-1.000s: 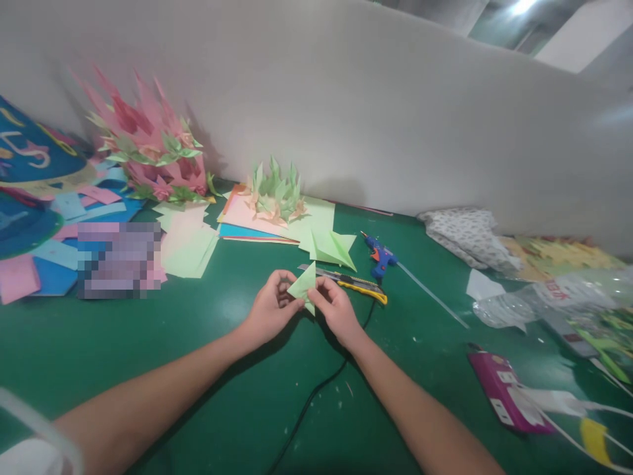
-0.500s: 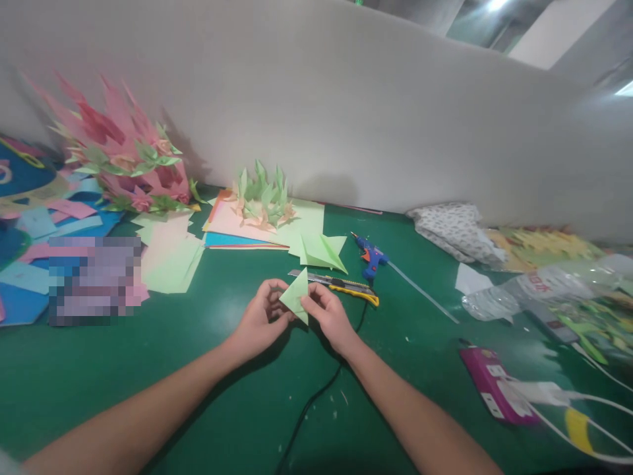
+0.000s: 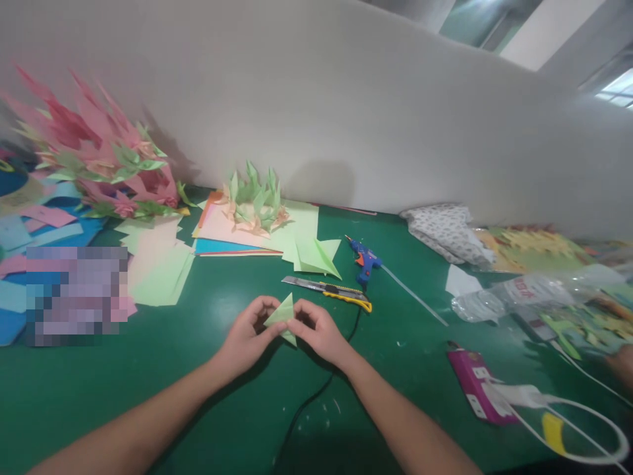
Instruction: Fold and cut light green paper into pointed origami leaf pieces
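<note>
Between my two hands is a small piece of light green paper (image 3: 283,311), folded to a triangle. My left hand (image 3: 251,332) pinches its left side with the thumb in front and the fingers curled behind. On its right side, my right hand (image 3: 316,330) grips it the same way, and the thumb tips nearly meet. Just beyond the hands lies a yellow utility knife (image 3: 329,289) with its blade out. Behind the knife are a folded green paper piece (image 3: 316,256) and a blue hot glue gun (image 3: 364,258) with a long glue stick in it.
A green and peach paper crown (image 3: 254,201) sits on stacked sheets (image 3: 212,239). Far left stands a tall pink paper piece (image 3: 99,145) near loose green sheets (image 3: 161,277). Rightward are a plastic bottle (image 3: 519,293), a magenta power strip (image 3: 477,386) and another person's hand (image 3: 622,366).
Both hands have come slightly lower and nearer with the paper, and my left thumb has moved onto its front. The camera view has shifted a little. Another person's hand now shows at the right edge.
</note>
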Demonstrator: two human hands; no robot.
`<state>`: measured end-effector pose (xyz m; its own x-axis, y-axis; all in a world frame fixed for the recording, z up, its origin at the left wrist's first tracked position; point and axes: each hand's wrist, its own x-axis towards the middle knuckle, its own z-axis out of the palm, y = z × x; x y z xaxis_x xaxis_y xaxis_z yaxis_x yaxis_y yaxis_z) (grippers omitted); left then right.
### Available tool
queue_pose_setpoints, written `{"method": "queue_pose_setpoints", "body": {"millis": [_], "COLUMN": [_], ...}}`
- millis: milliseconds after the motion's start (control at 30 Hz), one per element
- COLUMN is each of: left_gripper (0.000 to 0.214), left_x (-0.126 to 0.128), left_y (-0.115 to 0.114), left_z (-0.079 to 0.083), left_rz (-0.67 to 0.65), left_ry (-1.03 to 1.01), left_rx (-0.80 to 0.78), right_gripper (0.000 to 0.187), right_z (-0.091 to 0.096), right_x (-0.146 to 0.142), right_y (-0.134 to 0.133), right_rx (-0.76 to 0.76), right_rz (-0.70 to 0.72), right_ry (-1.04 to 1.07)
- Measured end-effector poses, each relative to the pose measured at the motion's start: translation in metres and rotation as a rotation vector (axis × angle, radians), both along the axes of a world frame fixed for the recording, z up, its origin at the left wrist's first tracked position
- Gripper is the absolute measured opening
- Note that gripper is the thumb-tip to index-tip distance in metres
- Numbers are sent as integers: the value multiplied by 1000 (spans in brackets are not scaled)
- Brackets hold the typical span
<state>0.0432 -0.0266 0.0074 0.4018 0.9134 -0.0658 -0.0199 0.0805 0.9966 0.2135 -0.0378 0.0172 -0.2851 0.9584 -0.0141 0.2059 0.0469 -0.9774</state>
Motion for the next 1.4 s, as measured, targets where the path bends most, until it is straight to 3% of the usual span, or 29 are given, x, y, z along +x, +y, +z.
{"method": "queue_pose_setpoints", "body": {"millis": [300, 467, 800, 1067, 1233, 1300, 1400], "left_gripper": [28, 28, 27, 27, 25, 25, 28], "left_x": [0, 0, 3, 2, 4, 3, 1], "left_y": [3, 4, -1, -1, 1, 2, 3], "left_z": [2, 1, 5, 10, 2, -2, -1], "left_rz": [-157, -138, -73, -98, -101, -68, -106], "left_ry": [16, 237, 68, 76, 114, 122, 73], "left_rx": [-18, 55, 7, -63, 61, 102, 26], "right_gripper": [24, 24, 32, 24, 16, 19, 26], "right_z": [-1, -2, 8, 5, -2, -2, -1], "right_x": [8, 12, 10, 8, 8, 9, 12], "right_y": [1, 5, 2, -1, -1, 0, 1], "right_rx": [14, 36, 212, 218, 256, 234, 199], "right_rz": [129, 139, 310, 310, 227, 225, 279], "right_ry": [1, -20, -105, -125, -201, -173, -134]}}
